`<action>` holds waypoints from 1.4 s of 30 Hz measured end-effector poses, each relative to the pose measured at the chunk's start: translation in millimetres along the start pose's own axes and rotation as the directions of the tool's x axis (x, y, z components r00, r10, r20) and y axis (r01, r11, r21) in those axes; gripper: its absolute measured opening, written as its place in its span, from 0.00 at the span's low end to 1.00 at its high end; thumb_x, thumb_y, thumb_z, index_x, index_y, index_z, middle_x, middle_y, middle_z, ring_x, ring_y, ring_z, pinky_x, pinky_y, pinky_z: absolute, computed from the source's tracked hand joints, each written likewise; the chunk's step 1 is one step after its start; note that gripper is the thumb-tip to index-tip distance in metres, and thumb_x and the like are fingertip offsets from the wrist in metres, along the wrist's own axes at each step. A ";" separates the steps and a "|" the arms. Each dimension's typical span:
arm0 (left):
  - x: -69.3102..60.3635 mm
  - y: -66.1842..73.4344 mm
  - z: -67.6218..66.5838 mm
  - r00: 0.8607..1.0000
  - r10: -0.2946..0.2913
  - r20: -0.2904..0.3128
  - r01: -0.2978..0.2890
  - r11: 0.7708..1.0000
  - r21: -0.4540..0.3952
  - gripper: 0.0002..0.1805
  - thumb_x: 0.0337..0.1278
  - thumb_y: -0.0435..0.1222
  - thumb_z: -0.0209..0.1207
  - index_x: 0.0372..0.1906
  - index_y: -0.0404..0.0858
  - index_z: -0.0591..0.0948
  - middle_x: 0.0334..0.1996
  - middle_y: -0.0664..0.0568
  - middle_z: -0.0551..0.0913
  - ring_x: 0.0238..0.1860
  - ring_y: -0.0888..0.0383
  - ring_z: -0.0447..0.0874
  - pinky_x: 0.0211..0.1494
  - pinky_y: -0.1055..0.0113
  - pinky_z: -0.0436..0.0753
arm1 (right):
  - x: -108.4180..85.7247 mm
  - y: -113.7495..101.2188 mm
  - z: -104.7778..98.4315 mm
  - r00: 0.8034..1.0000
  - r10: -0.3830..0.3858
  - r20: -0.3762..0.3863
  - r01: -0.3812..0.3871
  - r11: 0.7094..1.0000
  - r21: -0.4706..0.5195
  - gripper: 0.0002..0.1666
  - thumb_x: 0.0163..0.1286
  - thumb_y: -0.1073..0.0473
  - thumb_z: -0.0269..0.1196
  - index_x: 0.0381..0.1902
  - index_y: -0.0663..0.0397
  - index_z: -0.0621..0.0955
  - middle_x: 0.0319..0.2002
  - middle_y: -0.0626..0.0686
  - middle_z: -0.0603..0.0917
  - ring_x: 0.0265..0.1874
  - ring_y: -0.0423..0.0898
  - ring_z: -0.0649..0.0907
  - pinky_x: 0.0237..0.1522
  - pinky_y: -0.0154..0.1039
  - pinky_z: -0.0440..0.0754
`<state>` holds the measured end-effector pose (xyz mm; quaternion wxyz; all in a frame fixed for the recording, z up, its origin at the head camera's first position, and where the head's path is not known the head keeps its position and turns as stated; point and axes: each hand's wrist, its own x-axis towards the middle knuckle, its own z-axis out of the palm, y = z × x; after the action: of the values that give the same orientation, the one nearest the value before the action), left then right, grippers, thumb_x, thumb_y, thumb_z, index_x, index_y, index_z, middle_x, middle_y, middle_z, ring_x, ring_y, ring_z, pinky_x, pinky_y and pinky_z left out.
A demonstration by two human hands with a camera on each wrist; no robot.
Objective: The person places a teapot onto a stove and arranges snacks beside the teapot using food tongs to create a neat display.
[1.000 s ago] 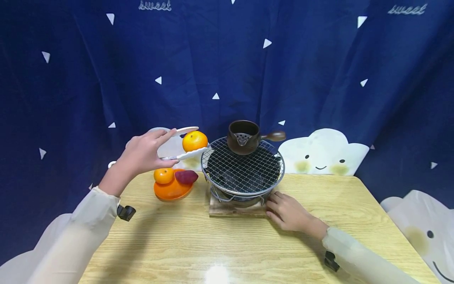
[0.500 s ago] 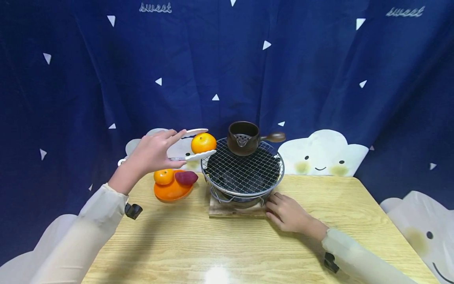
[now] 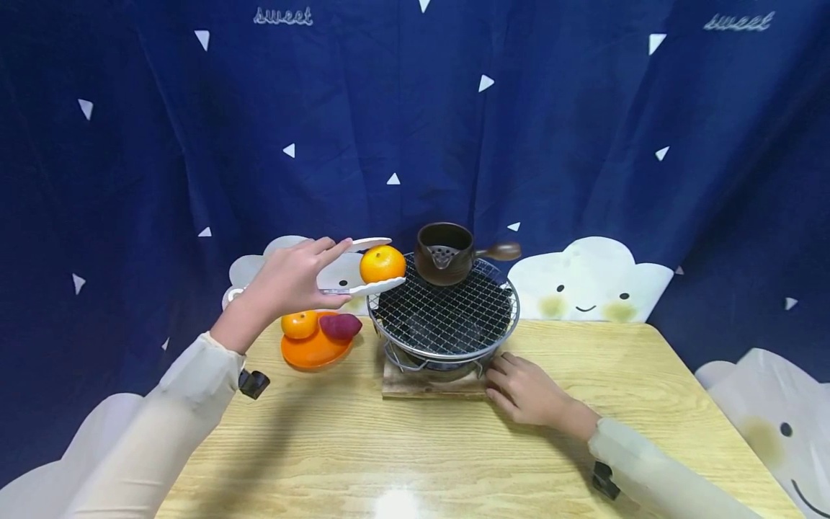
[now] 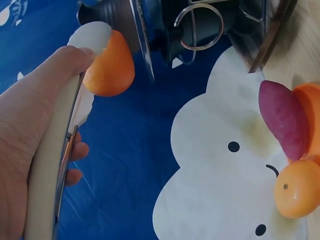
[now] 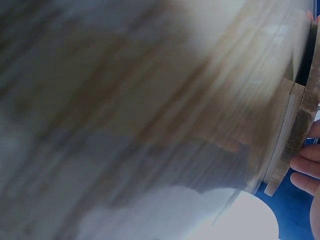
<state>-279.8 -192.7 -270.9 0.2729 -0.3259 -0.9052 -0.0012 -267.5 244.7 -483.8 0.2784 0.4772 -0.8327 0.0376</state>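
My left hand [image 3: 292, 277] grips a pair of tongs [image 3: 377, 286] with pale scalloped heads. Between the heads sits a mandarin orange [image 3: 382, 264], held in the air at the left rim of the round wire grill rack [image 3: 447, 321]. The left wrist view has the mandarin [image 4: 114, 70] at the tong tips, my thumb along the tongs [image 4: 50, 165]. My right hand [image 3: 528, 393] rests at the right end of the wooden board [image 3: 421, 388] under the grill stove. In the right wrist view its fingers [image 5: 307, 165] lie against the board's edge [image 5: 295, 135].
A dark brown side-handled pot [image 3: 444, 263] stands on the back of the rack. Left of the stove, an orange plate [image 3: 314, 355] bears another mandarin [image 3: 300, 325] and a purple sweet potato [image 3: 340, 326]. A blue curtain [image 3: 415, 108] with white clouds hangs behind the table [image 3: 337, 447].
My left hand has moved right with the tongs and mandarin, from left of the grill to over its left rim. My right hand has stayed where it was.
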 end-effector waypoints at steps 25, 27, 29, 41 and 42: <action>13.1 7.2 3.2 0.997 0.024 0.072 -0.022 0.999 -0.026 0.49 0.43 0.58 0.74 0.71 0.39 0.75 0.49 0.44 0.84 0.36 0.49 0.79 0.33 0.60 0.83 | 1.1 0.6 -2.6 1.000 0.003 0.024 -0.003 1.000 0.008 0.09 0.65 0.52 0.63 0.38 0.51 0.82 0.38 0.51 0.82 0.38 0.47 0.80 0.44 0.45 0.83; 13.4 8.0 3.3 0.997 0.024 0.079 -0.022 0.999 -0.026 0.49 0.43 0.58 0.74 0.70 0.40 0.75 0.49 0.44 0.84 0.36 0.49 0.79 0.32 0.60 0.82 | 1.0 0.1 -2.5 1.000 0.004 0.026 -0.004 1.000 0.009 0.10 0.65 0.52 0.63 0.38 0.51 0.83 0.38 0.51 0.82 0.39 0.47 0.80 0.44 0.45 0.83; 14.5 8.6 2.9 0.996 0.024 0.083 -0.022 0.999 -0.023 0.48 0.43 0.58 0.74 0.70 0.40 0.75 0.48 0.44 0.84 0.35 0.49 0.79 0.31 0.60 0.81 | 1.1 0.2 -2.5 1.000 0.005 0.027 -0.005 1.000 0.007 0.10 0.65 0.52 0.63 0.39 0.51 0.83 0.38 0.51 0.82 0.39 0.47 0.80 0.44 0.45 0.83; 17.8 11.8 4.6 0.995 0.039 0.095 -0.037 0.999 -0.017 0.49 0.42 0.59 0.75 0.69 0.39 0.77 0.44 0.46 0.83 0.32 0.51 0.77 0.28 0.62 0.78 | 0.6 0.1 -2.1 1.000 0.004 0.024 -0.004 1.000 0.012 0.10 0.65 0.53 0.63 0.39 0.53 0.83 0.39 0.52 0.83 0.40 0.48 0.81 0.46 0.46 0.83; 18.2 12.2 4.6 0.995 0.039 0.097 -0.038 0.999 -0.017 0.49 0.42 0.59 0.75 0.69 0.39 0.76 0.44 0.46 0.83 0.32 0.51 0.77 0.28 0.62 0.78 | 0.7 0.0 -2.1 1.000 0.006 0.026 -0.006 1.000 0.011 0.10 0.65 0.53 0.63 0.39 0.53 0.83 0.39 0.52 0.83 0.40 0.48 0.81 0.46 0.46 0.83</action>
<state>-286.5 -171.6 -267.9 0.2261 -0.3450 -0.9108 0.0130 -266.9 244.8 -481.7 0.2648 0.4767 -0.8374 0.0371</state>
